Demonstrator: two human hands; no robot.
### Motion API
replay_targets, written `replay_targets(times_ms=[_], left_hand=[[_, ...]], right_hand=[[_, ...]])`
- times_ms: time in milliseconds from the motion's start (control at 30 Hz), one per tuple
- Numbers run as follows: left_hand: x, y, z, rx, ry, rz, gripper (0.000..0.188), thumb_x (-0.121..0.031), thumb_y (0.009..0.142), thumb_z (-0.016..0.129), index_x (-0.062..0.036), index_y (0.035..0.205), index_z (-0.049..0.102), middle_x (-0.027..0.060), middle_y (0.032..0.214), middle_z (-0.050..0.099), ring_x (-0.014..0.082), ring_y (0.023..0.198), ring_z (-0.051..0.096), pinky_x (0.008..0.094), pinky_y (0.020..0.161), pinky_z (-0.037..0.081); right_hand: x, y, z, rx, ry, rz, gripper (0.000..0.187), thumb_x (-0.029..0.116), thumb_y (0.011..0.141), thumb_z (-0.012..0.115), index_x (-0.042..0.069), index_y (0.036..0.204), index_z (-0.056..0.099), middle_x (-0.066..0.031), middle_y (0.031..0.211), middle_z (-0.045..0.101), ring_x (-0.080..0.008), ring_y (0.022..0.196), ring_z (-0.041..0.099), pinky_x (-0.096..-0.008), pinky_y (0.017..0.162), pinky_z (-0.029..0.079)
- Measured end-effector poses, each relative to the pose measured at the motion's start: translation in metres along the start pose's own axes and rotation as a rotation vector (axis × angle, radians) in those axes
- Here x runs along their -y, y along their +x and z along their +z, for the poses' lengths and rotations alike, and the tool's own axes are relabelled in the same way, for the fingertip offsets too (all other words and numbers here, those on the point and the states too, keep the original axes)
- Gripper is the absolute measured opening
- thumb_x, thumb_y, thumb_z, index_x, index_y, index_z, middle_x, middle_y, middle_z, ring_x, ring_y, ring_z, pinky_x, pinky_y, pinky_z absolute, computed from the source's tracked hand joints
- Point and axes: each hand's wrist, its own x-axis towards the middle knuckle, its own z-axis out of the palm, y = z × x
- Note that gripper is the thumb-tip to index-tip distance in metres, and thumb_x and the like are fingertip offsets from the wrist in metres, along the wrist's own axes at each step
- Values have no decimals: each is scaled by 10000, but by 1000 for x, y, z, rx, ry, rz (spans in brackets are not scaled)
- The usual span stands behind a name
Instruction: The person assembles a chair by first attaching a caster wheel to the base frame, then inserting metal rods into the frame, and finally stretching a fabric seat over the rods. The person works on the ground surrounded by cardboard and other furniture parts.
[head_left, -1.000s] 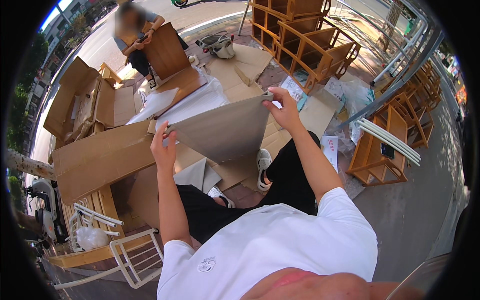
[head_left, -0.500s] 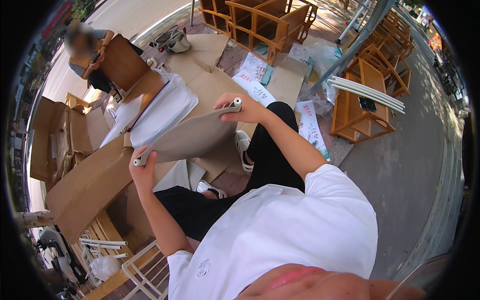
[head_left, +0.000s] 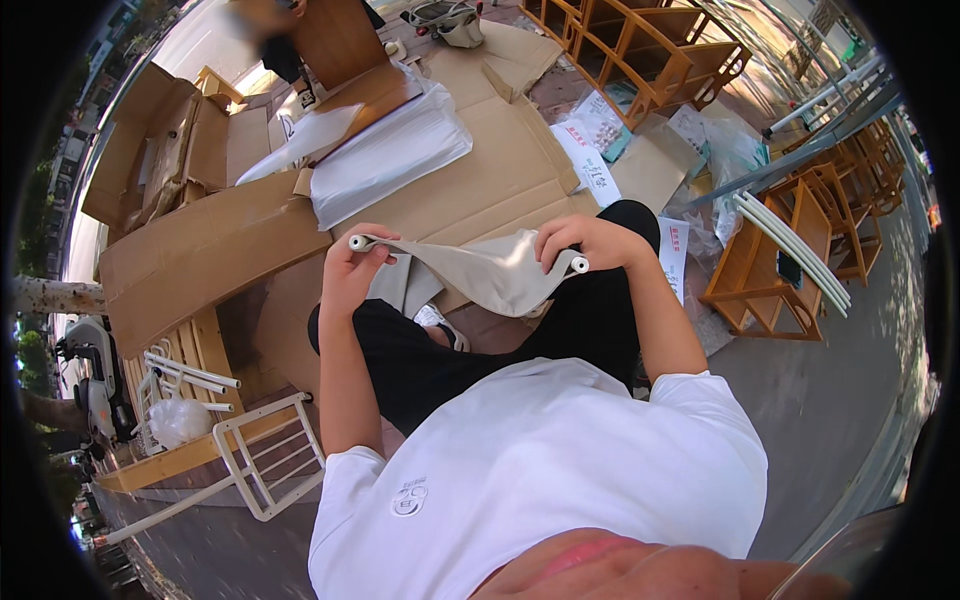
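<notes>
A beige-grey fabric sheet (head_left: 488, 274) hangs slack and sagging between my two hands, above my crossed black-trousered legs. Each side of it is wrapped round a white tube, and the round tube ends show. My left hand (head_left: 350, 275) grips one side, close to the left tube end (head_left: 358, 242). The other side is in my right hand (head_left: 595, 243), with fingers bent over the cloth near the right tube end (head_left: 579, 265). Beyond the left side, a second grey cloth (head_left: 420, 287) lies beside my white shoe (head_left: 432, 316).
Flattened cardboard (head_left: 420, 190) and white wrapping (head_left: 395, 155) cover the ground ahead. Wooden shelf units (head_left: 640, 45) stand at far right. White tubes (head_left: 800, 255) and a phone (head_left: 789, 269) rest on a wooden rack (head_left: 725, 290). At left is a white metal frame (head_left: 268, 455); another person sits far left.
My view has shifted. My right hand has come down and nearer, so the two fabric sides are now about level. The sheet has gone from a broad spread to a twisted, sagging shape.
</notes>
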Motion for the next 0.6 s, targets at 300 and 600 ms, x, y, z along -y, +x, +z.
replay_targets(times_ms=[300, 600], left_hand=[[-59, 41, 115, 424, 280, -105, 628, 82, 728, 778, -131, 1302, 639, 75, 1174, 569, 191, 992, 613, 308, 797, 555], [-54, 38, 121, 827, 447, 59, 452, 99, 689, 721, -102, 1079, 615, 67, 1297, 582, 318, 1216, 563, 412, 973, 476]], right_hand=[[-9, 64, 31, -280, -230, -56, 497, 124, 660, 885, 59, 1091, 647, -91, 1047, 633, -285, 996, 610, -377, 860, 497], [-11, 25, 91, -567, -95, 175, 754, 156, 624, 900, 34, 1258, 511, -157, 1145, 541, -322, 1078, 566, -389, 895, 494]])
